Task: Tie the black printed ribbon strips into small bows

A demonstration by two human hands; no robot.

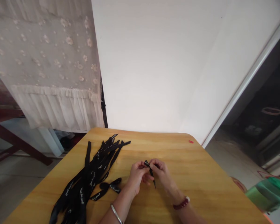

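Observation:
Both hands meet over the middle of the table around a short black ribbon (151, 171) with white lettering. My left hand (138, 175) pinches its upper left part between thumb and fingers. On the other side, my right hand (160, 170) pinches the same ribbon, and one pointed end hangs down between the hands. How the ribbon is folded inside the fingers is partly hidden. Left of my left forearm lies a tied black ribbon bow (109, 186). Beside it spreads a large pile of loose black ribbons (93, 174) with white script.
The wooden table (189, 186) stands against a white panel (158, 68). A small red piece (190, 142) lies near its far right corner. A lace curtain (58, 62) hangs at the back left. To the right is a green translucent container (267, 194), below the table's edge.

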